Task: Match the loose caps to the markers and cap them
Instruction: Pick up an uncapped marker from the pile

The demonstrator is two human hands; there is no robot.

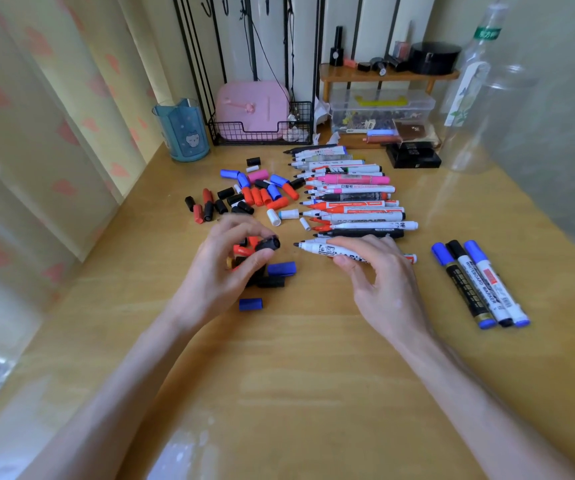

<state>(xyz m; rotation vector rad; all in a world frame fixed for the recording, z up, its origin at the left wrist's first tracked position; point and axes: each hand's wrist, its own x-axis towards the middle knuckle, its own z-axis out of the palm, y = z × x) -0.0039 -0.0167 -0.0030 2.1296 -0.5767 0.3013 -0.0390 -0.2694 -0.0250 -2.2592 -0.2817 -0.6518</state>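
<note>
Left hand (pixel 225 261) pinched black cap (pixel 268 243), its mouth apparently turned toward the tip for fitting; right hand (pixel 379 271) gripped uncapped white marker (pixel 317 248), nib facing left. Capped markers (pixel 480 282) lay right.

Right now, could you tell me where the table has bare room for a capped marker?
The table is bare between the right hand and the three capped markers, and between the forearms. The loose caps and uncapped marker row are crowded.
</note>
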